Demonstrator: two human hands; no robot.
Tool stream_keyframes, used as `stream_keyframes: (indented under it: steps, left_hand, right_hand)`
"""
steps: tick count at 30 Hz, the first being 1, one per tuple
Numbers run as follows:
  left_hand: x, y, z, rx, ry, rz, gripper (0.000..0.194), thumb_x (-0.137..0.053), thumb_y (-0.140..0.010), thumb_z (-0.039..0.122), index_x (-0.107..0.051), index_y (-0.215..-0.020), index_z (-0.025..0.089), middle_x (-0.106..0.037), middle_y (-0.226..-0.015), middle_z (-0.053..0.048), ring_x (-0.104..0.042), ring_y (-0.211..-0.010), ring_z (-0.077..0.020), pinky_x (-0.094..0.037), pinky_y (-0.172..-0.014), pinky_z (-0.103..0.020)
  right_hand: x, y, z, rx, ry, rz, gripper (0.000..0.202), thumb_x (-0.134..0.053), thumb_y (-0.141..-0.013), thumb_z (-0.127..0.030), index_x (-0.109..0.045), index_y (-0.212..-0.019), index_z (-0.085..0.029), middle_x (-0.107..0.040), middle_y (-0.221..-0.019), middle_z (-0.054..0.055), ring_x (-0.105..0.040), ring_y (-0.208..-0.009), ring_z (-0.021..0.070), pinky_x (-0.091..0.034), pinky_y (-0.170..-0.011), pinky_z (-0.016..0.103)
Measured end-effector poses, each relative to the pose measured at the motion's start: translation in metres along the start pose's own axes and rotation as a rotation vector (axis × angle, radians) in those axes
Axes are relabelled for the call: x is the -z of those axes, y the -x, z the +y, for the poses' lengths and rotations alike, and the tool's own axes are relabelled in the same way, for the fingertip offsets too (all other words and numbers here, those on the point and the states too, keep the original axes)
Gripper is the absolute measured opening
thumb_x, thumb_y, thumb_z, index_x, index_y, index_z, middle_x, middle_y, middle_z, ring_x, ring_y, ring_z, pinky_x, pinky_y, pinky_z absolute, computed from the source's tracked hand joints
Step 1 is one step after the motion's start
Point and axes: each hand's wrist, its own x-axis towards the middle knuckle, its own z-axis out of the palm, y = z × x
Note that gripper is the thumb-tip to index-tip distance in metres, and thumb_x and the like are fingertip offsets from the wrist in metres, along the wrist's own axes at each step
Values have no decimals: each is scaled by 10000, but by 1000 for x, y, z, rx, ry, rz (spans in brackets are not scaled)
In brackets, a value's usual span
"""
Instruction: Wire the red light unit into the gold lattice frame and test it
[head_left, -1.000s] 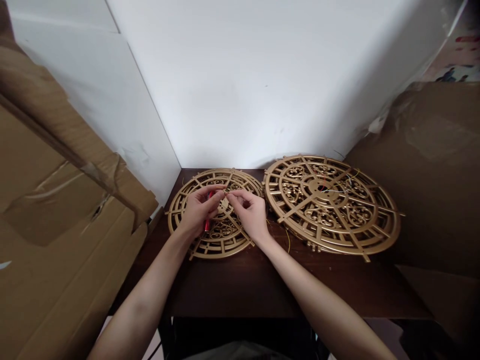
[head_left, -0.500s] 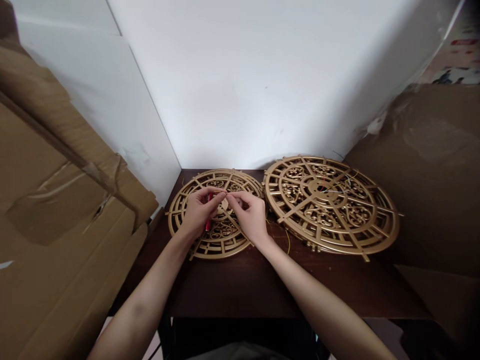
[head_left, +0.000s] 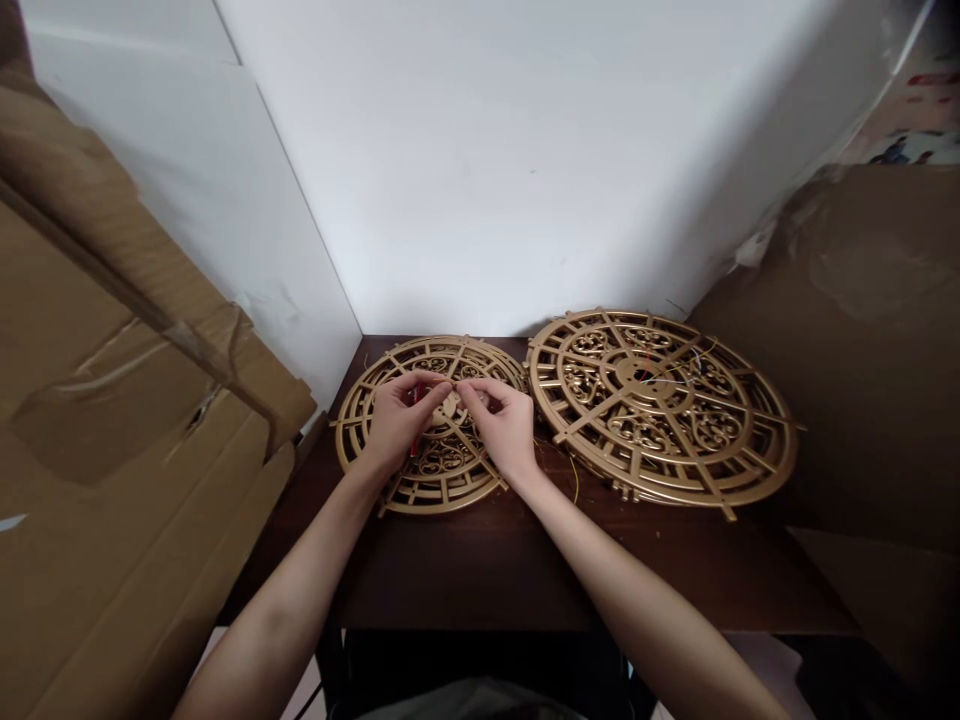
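Note:
Over the middle of the left gold openwork disc, my two hands meet with their fingertips nearly touching. My left hand is closed, with thumb and index finger pinched together. A slim red tool shows below its curled fingers, and most of it is hidden in the palm. My right hand pinches too, its thumb and index finger against the left fingertips. Whatever sits between the fingertips is too small to make out. Scrollwork of the disc appears below and between the hands.
A larger stack of gold openwork discs lies to the right, with red, white and yellow wires at its hub. A yellow wire trails on the dark brown table. Cardboard stands left, a brown box right, and a white wall behind.
My right fingertips have shifted very slightly while pinching. The left hand and the discs stay practically where they were.

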Motion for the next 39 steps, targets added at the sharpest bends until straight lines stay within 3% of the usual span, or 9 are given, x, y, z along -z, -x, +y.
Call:
stream_keyframes:
  steps: [15, 24, 34, 37, 39]
  left_hand:
    - [1, -2, -1, -81, -164, 4, 235, -701, -747, 398, -661, -755, 166, -426, -463, 62, -340, -411, -69, -240, -402, -203]
    - [2, -2, 1, -94, -185, 11, 229, -720, -729, 389, -677, -758, 166, -462, -482, 49, -357, -435, -75, -255, -422, -207]
    - [4, -2, 6, -127, -235, 57, 198, -720, -735, 346, -673, -716, 154, -467, -502, 41, -350, -456, -70, -240, -425, -207]
    - [4, -2, 7, -120, -196, 30, 201, -699, -758, 343, -669, -776, 145, -530, -586, 23, -350, -459, -61, -240, -413, -202]
    - [2, 0, 7, -110, -108, -39, 219, -642, -811, 345, -642, -928, 160, -588, -695, 8, -347, -459, -55, -245, -402, -193]
  right_hand:
    - [0, -1, 5, 1, 59, -41, 203, -636, -817, -357, -736, -846, -183, -678, -695, 1, -433, -506, 100, -334, -512, 241]
    - [-1, 0, 6, -28, -58, -14, 200, -634, -815, -377, -694, -809, -187, -560, -599, -27, -422, -537, 106, -334, -524, 241]
    - [1, -5, 3, -77, -137, 35, 205, -653, -796, -381, -675, -787, -178, -585, -609, -20, -460, -560, 109, -379, -551, 246]
    - [0, -4, 2, -92, -162, 43, 198, -658, -789, -374, -674, -789, -177, -586, -613, -22, -445, -546, 103, -366, -530, 241]
    - [0, -4, 2, -95, -185, 48, 192, -661, -786, -366, -673, -787, -175, -568, -598, -30, -428, -534, 96, -353, -513, 234]
